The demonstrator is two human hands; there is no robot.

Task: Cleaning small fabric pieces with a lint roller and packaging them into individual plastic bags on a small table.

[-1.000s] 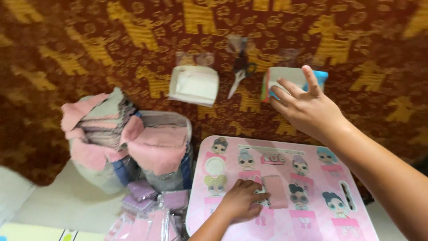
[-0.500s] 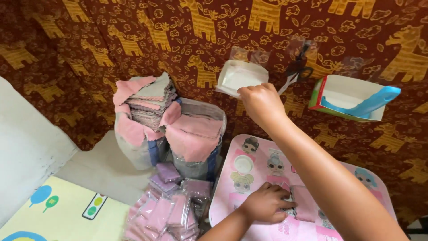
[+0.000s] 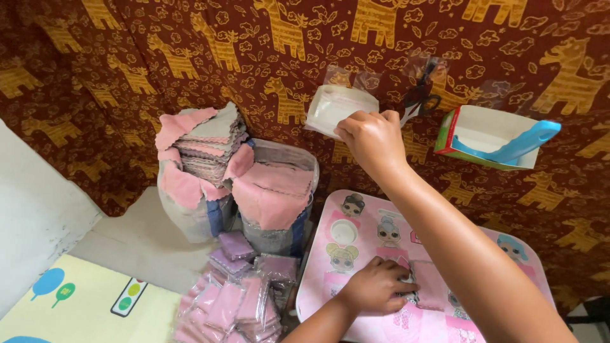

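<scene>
- While the right hand [image 3: 372, 136] reaches up to the patterned cloth backdrop [image 3: 190, 57], its grip is pinched shut on the edge of a stack of clear plastic sleeves [image 3: 333, 108], glossy and rectangular, lying on that cloth.
- The left hand [image 3: 375, 286] lies flat on the pink tabletop [image 3: 330, 267], fingers pressed closed over a folded pink cloth [image 3: 429, 286]; the tabletop is smooth, with rounded corners and printed cartoon doll faces.
- Just right of the sleeves lie scissors [image 3: 419, 98] with dark handles, and further right an open cardboard box [image 3: 483, 133] with a blue curved plastic piece [image 3: 515, 146] resting across it.
- Left of the tabletop, two clear bags [image 3: 190, 216] bulge with soft, pinked-edge cloths [image 3: 210, 143] in pink and grey, stacked high.
- Below them is a heap of small bagged cloths [image 3: 241, 298], pink and lilac, shiny in their wrappers.
- A pale yellow play mat [image 3: 76, 305] shows at lower left.
- Compared with half a second ago, the right hand has settled onto the sleeves, the left hand has stayed on the cloth, and the view has shifted slightly.
</scene>
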